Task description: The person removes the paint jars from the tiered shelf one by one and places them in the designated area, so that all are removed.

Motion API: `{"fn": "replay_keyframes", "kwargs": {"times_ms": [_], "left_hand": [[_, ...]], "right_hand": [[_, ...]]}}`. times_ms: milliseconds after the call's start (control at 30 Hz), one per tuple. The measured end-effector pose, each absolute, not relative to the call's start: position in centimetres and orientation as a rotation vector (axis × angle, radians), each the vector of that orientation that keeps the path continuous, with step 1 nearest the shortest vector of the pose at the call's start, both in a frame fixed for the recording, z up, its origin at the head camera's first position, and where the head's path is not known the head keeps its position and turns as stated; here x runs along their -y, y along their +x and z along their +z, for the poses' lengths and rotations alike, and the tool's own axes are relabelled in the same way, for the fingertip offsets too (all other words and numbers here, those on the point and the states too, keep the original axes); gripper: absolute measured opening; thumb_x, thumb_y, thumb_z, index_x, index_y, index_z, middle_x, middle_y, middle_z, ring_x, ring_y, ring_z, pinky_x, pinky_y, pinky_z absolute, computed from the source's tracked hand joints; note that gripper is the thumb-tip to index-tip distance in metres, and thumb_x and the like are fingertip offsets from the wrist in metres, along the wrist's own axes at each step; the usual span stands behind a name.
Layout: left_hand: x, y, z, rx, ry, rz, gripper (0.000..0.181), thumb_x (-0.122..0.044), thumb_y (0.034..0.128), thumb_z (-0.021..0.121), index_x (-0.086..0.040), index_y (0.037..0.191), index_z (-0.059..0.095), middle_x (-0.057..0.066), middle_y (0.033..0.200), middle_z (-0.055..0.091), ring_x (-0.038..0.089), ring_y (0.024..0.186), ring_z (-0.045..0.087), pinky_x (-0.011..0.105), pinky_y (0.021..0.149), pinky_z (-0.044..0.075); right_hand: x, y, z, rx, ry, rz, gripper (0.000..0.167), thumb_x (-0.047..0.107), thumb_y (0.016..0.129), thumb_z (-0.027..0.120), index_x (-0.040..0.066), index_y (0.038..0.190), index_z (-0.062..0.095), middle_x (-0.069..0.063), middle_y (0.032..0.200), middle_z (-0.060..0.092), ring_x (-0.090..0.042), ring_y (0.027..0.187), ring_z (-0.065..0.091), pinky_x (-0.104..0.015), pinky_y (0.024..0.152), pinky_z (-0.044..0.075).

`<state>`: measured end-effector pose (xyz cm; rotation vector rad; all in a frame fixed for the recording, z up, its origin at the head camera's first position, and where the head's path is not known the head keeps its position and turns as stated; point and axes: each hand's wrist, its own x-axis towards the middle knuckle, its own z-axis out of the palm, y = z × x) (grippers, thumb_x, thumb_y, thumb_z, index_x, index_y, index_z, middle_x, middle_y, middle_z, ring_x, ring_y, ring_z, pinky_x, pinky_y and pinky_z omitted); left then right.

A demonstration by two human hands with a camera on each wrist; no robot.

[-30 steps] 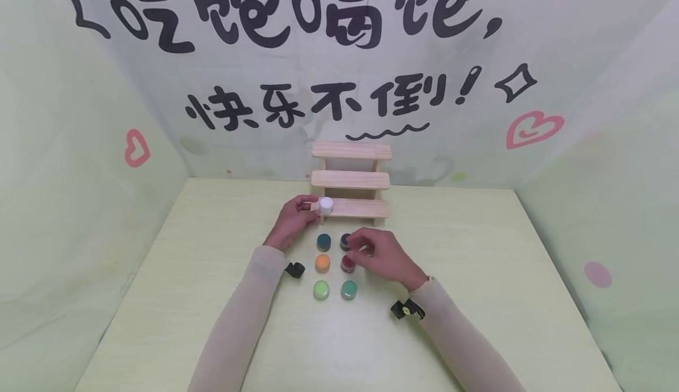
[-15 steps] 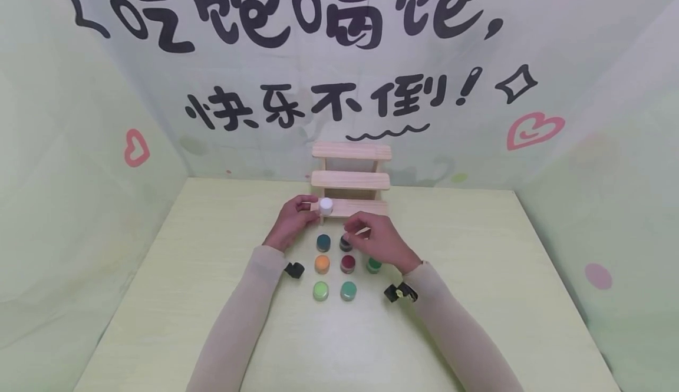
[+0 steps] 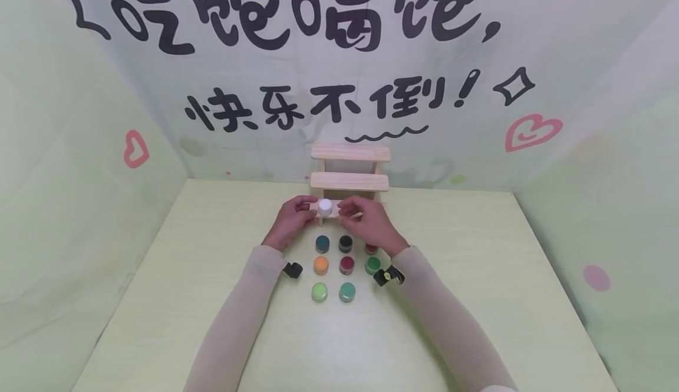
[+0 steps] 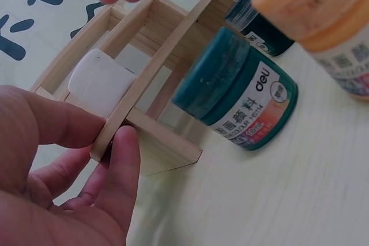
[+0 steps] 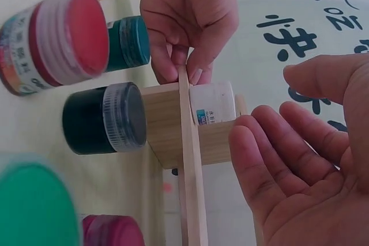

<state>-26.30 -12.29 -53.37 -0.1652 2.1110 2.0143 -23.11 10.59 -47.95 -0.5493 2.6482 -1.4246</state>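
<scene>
A white paint jar (image 3: pixel 325 207) stands on the lowest step of a small three-step wooden rack (image 3: pixel 350 181). My left hand (image 3: pixel 290 221) pinches the left end of that step between thumb and fingers, beside the jar, as the left wrist view shows. My right hand (image 3: pixel 371 224) is just right of the jar with its fingers relaxed, holding nothing. In the right wrist view its fingers (image 5: pixel 245 148) come close to the white jar (image 5: pixel 213 103); whether they touch it I cannot tell.
In front of the rack several paint jars stand in rows, among them dark blue (image 3: pixel 322 243), black (image 3: pixel 346 243), orange (image 3: pixel 320 264), red (image 3: pixel 346 264), green (image 3: pixel 373 264), light green (image 3: pixel 319 292) and teal (image 3: pixel 347 292). A printed cloth (image 3: pixel 254 73) hangs behind the table.
My right hand has moved forward and left, from above the jars to the white jar's right side, uncovering the black and green jars. The left hand has stayed at the rack.
</scene>
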Motion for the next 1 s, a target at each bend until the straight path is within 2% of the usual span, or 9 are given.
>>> {"fn": "replay_keyframes", "kwargs": {"times_ms": [167,467,700,833,1000], "left_hand": [[12.4,-26.4,-53.6,-2.096,-0.177,2.022,0.038,-0.005,0.0926,0.066,-0.012,0.13,0.064,0.011,0.121,0.061,0.019,0.104,0.061,0.032,0.093,0.06],[12.2,-26.6,-53.9,-2.038,-0.163,2.065,0.04,-0.004,0.0939,0.065,-0.011,0.133,0.062,0.013,0.122,0.062,0.019,0.105,0.063,0.031,0.095,0.059],[12.3,-26.4,-53.7,-2.07,-0.164,2.041,0.039,-0.003,0.0951,0.062,-0.011,0.134,0.061,0.014,0.121,0.06,0.021,0.107,0.062,0.034,0.097,0.059],[12.4,-26.3,-53.6,-2.073,-0.171,2.035,0.04,-0.003,0.0948,0.062,-0.012,0.134,0.061,0.014,0.121,0.06,0.021,0.106,0.062,0.035,0.098,0.059],[12.2,-26.4,-53.7,-2.071,-0.19,2.037,0.04,-0.004,0.0942,0.063,-0.013,0.133,0.062,0.012,0.119,0.06,0.02,0.105,0.062,0.033,0.096,0.059]], "right_hand": [[-10.0,-24.4,-47.8,-2.673,-0.517,-1.414,0.028,0.027,0.091,0.075,0.017,0.116,0.069,0.004,0.107,0.072,-0.014,0.1,0.069,-0.034,0.089,0.061],[-9.3,-25.9,-48.2,-2.657,-0.433,-1.432,0.042,0.024,0.091,0.075,0.008,0.127,0.064,-0.003,0.115,0.07,-0.02,0.104,0.067,-0.038,0.092,0.06],[-8.3,-26.2,-48.5,-2.659,-0.425,-1.336,0.045,0.03,0.092,0.075,0.014,0.132,0.063,-0.002,0.12,0.069,-0.019,0.108,0.066,-0.038,0.094,0.059],[-7.8,-26.3,-48.9,-2.656,-0.459,-1.299,0.047,0.031,0.093,0.073,0.014,0.135,0.062,-0.002,0.123,0.068,-0.02,0.111,0.065,-0.038,0.097,0.057],[-7.6,-26.3,-49.0,-2.668,-0.523,-1.25,0.042,0.031,0.093,0.073,0.016,0.131,0.063,-0.001,0.124,0.068,-0.019,0.113,0.064,-0.04,0.101,0.055]]}}
